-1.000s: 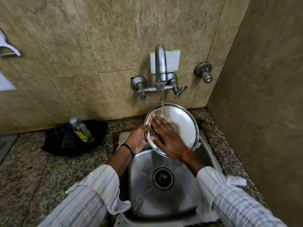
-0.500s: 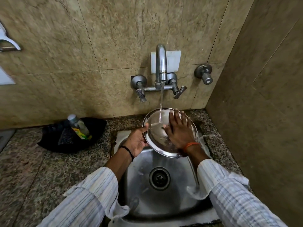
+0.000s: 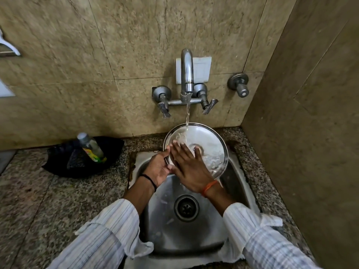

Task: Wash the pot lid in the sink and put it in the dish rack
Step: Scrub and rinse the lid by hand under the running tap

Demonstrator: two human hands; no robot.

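Note:
A round steel pot lid (image 3: 210, 144) is held tilted over the back of the steel sink (image 3: 167, 235), under the running tap (image 3: 186, 74). Water falls onto its upper left part. My left hand (image 3: 158, 168) grips the lid's left rim. My right hand (image 3: 189, 164) lies flat on the lid's face, fingers spread and pointing up-left, thumb near the centre knob. No dish rack is in view.
A black bowl (image 3: 58, 164) holding a green-labelled soap bottle (image 3: 91, 146) sits on the granite counter left of the sink. Tiled walls close in behind and on the right. The sink drain (image 3: 186, 208) is open. A separate wall valve (image 3: 239, 84) is right of the tap.
My right hand has slid from the lid's right side to its left part, rubbing across the face. The lid is tilted more upright towards me. My left hand keeps its grip.

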